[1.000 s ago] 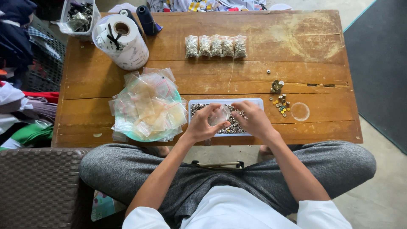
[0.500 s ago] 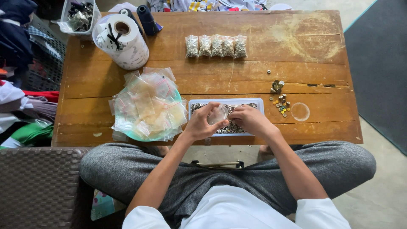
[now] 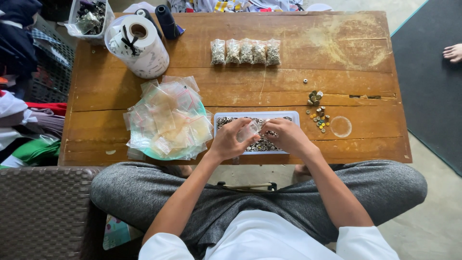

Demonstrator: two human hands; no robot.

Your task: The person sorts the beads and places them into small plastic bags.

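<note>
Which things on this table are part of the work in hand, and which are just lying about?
In use: left hand holding a small clear bag; right hand; tray of metal pieces; pile of empty bags; filled bags.
Lying about: paper roll; dark spool; clear bin.

small clear bag (image 3: 249,131): empty-looking, tilted — held at centre frame
tray (image 3: 256,117): white, shallow — full of small metal pieces, lower centre

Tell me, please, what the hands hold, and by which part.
The left hand holds a small clear bag by its left edge, over the tray. The right hand is at the bag's right side; whether it grips it cannot be told.
</note>
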